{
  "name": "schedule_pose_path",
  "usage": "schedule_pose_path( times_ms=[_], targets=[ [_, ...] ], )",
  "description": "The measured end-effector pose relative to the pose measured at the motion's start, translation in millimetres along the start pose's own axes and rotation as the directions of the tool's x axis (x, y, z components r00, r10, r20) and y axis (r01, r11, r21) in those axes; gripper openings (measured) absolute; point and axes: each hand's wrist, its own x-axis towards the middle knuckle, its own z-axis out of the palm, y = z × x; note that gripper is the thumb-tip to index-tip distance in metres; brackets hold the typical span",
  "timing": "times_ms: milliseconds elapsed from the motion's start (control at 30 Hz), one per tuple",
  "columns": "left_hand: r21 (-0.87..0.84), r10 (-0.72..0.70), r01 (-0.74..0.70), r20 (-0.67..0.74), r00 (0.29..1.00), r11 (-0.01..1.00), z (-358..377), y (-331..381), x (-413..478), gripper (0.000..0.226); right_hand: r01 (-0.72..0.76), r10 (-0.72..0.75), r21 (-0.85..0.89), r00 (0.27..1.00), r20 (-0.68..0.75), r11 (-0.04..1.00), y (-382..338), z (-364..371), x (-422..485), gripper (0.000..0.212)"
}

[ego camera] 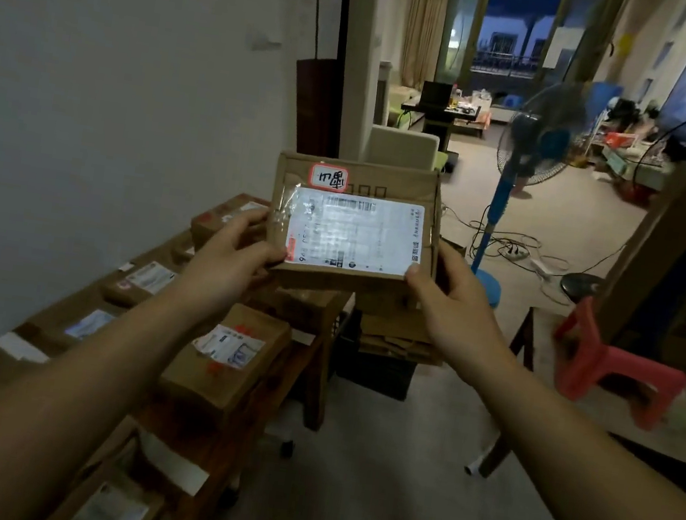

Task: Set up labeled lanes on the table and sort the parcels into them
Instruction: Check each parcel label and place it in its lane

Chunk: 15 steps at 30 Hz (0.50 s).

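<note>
I hold a brown cardboard parcel (356, 182) up in front of me, face towards the camera. It carries a white shipping label and a small red-edged sticker with handwriting near its top. My left hand (237, 245) grips its lower left corner and my right hand (447, 292) grips its lower right corner. Below and to the left, several other cardboard parcels (226, 358) with labels lie on a dark wooden table (320, 345) that runs along the wall. White paper slips (171, 462) lie on the table near its front edge.
A stack of flattened cardboard (397, 333) rests on a dark crate beyond the table's end. A blue standing fan (535, 132) and a power strip with cables stand on the floor ahead. A red plastic stool (608, 363) and a large carton (684, 263) are to the right.
</note>
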Motion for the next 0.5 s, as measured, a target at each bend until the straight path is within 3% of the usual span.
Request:
schedule_pose_path(
  times_ms=[200,500],
  targets=[
    [0.016,0.049,-0.048,-0.095,0.994,0.999,38,7,96,0.046,0.076,-0.078,0.053,0.996,0.049,0.996,24,-29,120,0.044],
    [0.013,-0.09,0.099,-0.32,0.943,0.995,53,-23,178,0.046,0.056,-0.075,0.068,0.944,0.321,0.996,66,-11,260,0.042]
  ],
)
